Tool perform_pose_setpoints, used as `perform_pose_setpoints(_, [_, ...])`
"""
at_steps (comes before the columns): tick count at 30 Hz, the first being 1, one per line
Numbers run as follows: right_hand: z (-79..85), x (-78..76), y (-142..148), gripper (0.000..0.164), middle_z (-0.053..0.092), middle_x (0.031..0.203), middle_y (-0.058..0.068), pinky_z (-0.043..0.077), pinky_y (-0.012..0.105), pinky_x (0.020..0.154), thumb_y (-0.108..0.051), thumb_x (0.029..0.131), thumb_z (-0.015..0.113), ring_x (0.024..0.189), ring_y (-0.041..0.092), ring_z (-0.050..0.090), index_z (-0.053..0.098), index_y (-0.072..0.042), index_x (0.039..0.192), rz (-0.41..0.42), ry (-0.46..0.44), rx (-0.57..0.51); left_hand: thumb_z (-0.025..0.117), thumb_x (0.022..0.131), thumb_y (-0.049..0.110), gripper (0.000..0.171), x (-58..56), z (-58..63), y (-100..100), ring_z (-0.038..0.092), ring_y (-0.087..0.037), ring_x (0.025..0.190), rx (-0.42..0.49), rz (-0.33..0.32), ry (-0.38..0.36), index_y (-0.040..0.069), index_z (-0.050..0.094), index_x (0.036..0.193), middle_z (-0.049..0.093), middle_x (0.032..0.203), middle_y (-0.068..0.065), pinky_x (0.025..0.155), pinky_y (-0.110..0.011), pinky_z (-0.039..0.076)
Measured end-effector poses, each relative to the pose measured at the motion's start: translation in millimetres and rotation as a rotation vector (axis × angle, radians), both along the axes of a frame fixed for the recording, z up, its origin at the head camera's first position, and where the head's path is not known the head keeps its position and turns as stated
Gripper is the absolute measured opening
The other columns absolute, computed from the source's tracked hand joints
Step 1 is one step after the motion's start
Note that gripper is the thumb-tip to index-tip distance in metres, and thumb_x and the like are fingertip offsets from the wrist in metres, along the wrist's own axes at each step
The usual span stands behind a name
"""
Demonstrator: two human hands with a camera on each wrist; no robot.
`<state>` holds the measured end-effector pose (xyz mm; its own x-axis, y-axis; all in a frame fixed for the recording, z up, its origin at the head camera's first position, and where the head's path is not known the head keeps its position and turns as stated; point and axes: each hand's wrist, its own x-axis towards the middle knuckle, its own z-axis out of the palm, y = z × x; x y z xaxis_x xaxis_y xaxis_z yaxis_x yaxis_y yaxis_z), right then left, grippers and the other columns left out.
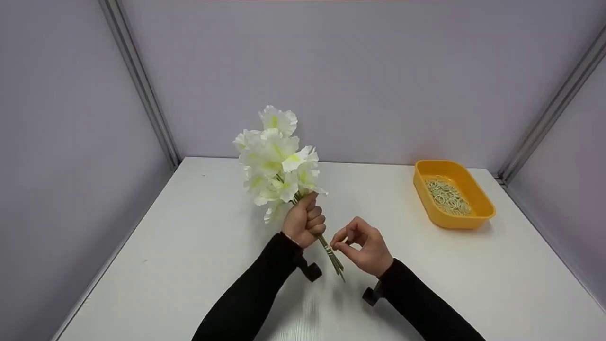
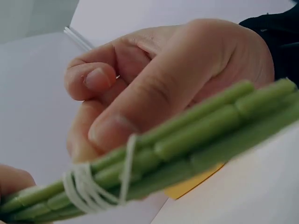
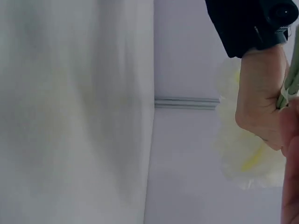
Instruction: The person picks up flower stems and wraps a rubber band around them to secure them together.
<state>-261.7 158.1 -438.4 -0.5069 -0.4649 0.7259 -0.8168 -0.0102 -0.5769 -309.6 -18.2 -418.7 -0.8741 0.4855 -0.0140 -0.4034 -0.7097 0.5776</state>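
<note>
My left hand (image 1: pixel 305 221) grips a bunch of white artificial flowers (image 1: pixel 277 158) by its green stems (image 2: pixel 201 135), just under the blooms. The flower heads tilt up and to the left, and the stem ends point down toward me. A pale rubber band (image 2: pixel 86 189) loops several times around the lower stems, one strand standing off toward the stem ends. At that band, the thumb and index finger of my right hand (image 1: pixel 364 246) pinch together, with the index fingertip partly hidden behind the stems in the left wrist view. The other right fingers are bent.
At the back right of the white table (image 1: pixel 213 227) stands a yellow plastic tray (image 1: pixel 438 218) with many loose pale rubber bands (image 1: pixel 447 196) inside. Light panels (image 1: pixel 360 80) with metal corner posts rise behind and at both sides.
</note>
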Motion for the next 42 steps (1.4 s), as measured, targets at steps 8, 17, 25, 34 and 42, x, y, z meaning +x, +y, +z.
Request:
perform_pose_setpoints(8, [-14.4, -3.0, 2.7, 0.023, 0.065, 0.086, 0.021, 0.053, 0.033, 0.062, 0.009, 0.083, 0.063, 0.076, 0.026, 0.066, 0.04, 0.009, 0.083, -0.015, -0.209, -0.034, 0.042, 0.099, 0.024, 0.053, -1.4, -1.0, -1.0, 0.017, -0.003, 0.033, -0.011, 0.023, -0.019, 0.02, 0.023, 0.05, 0.021, 0.04, 0.01, 0.037, -0.018, 0.013])
perform_pose_setpoints(17, [-24.7, -18.3, 7.0, 0.038, 0.068, 0.091, 0.004, 0.049, 0.032, 0.069, -0.038, 0.102, 0.034, 0.083, 0.017, 0.065, 0.054, -0.006, 0.103, 0.235, -0.937, 0.041, 0.027, 0.102, 0.019, 0.049, -3.6, -4.6, 0.5, 0.012, -0.005, 0.038, 0.078, -0.116, 0.082, 0.018, 0.021, 0.053, 0.017, 0.044, 0.008, 0.041, -0.019, 0.011])
perform_pose_setpoints(25, [-24.1, -20.7, -4.5, 0.042, 0.056, 0.074, -0.006, 0.039, 0.021, 0.059, -0.023, 0.105, 0.015, 0.066, 0.007, 0.051, 0.055, -0.011, 0.107, 0.883, -1.137, -0.04, 0.022, 0.092, 0.007, 0.044, -8.1, -12.6, 3.5, 0.023, -0.005, 0.04, 0.03, -0.277, 0.23, 0.019, 0.026, 0.049, 0.02, 0.048, 0.007, 0.049, -0.023, 0.013])
perform_pose_setpoints(34, [-33.4, -18.7, -18.0, 0.033, 0.022, 0.056, -0.007, 0.015, 0.02, 0.039, -0.033, 0.103, 0.029, 0.042, 0.003, 0.019, 0.044, -0.012, 0.084, 0.485, -1.092, -0.071, 0.039, 0.093, 0.01, 0.046, -12.1, -11.1, 18.0, 0.021, -0.004, 0.037, -0.154, 0.068, 0.132, 0.019, 0.022, 0.051, 0.022, 0.045, 0.008, 0.041, -0.021, 0.014])
perform_pose_setpoints(42, [-43.7, -18.8, -34.2, 0.039, 0.039, 0.06, -0.005, 0.031, 0.02, 0.048, -0.033, 0.103, 0.033, 0.049, 0.005, 0.036, 0.047, -0.002, 0.083, -0.276, -0.587, 0.271, 0.047, 0.096, 0.028, 0.05, -16.6, -12.4, 32.3, 0.016, -0.005, 0.038, -0.392, 0.326, -0.004, 0.018, 0.025, 0.053, 0.02, 0.044, 0.007, 0.037, -0.021, 0.016])
